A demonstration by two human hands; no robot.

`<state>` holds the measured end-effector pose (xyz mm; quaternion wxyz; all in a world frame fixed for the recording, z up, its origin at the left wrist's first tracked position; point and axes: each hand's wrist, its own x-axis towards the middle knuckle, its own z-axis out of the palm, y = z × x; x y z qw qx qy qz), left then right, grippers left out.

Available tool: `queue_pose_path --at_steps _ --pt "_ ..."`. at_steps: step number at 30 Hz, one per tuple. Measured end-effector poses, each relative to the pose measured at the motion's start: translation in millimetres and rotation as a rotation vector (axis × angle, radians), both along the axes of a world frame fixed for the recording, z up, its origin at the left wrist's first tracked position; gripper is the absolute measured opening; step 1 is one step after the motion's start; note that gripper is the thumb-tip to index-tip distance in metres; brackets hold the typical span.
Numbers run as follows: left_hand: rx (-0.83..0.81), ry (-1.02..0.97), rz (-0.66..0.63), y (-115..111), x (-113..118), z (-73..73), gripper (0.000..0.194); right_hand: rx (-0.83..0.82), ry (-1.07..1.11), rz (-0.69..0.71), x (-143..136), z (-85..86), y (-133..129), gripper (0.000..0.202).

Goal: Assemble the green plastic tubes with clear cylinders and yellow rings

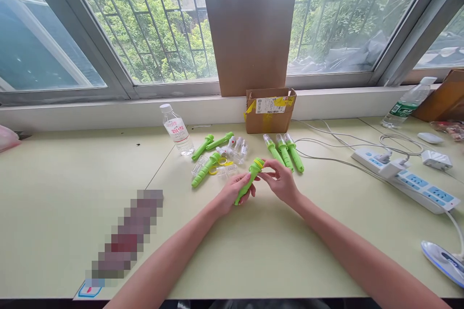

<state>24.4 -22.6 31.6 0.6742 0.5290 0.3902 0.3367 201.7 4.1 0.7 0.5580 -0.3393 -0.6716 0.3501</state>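
My left hand (231,194) is closed around a light-green plastic handle (245,190), held tilted above the table. A yellow ring (258,162) sits around its wider top end. My right hand (282,184) has thumb and fingers pinched at that ring. Just beyond my left hand lie several more green handles (206,170), clear plastic tubes (226,170) and loose yellow rings (212,171) in a loose pile. Behind my right hand lie three green handles with clear tops (285,152), side by side.
A water bottle (177,130) stands left of the pile. An open cardboard box (270,112) is against the window wall. Rightward are a power strip (406,179), cables (329,158), a white adapter (436,160) and a tilted bottle (409,104). A blurred-out patch covers something at left.
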Motion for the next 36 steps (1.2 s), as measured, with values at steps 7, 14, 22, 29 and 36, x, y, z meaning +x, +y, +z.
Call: queue_pose_path --at_steps 7,14,22,29,36 --pt "0.013 0.027 0.023 -1.3 1.9 -3.5 0.043 0.045 -0.013 -0.042 0.2 -1.3 0.9 0.013" --pt "0.036 -0.011 0.116 1.5 1.2 -3.8 0.041 0.046 -0.028 -0.052 1.1 2.1 0.1 0.015" --pt "0.068 -0.013 0.063 1.9 0.6 -4.2 0.041 0.031 -0.015 0.028 1.2 3.3 -0.1 0.023" --pt "0.070 0.035 0.063 1.6 1.7 -6.0 0.036 0.017 -0.039 -0.002 1.6 -1.3 2.3 0.023" --pt "0.064 0.039 0.133 1.6 3.0 -9.4 0.039 0.082 -0.056 0.014 0.5 -0.1 1.1 0.021"
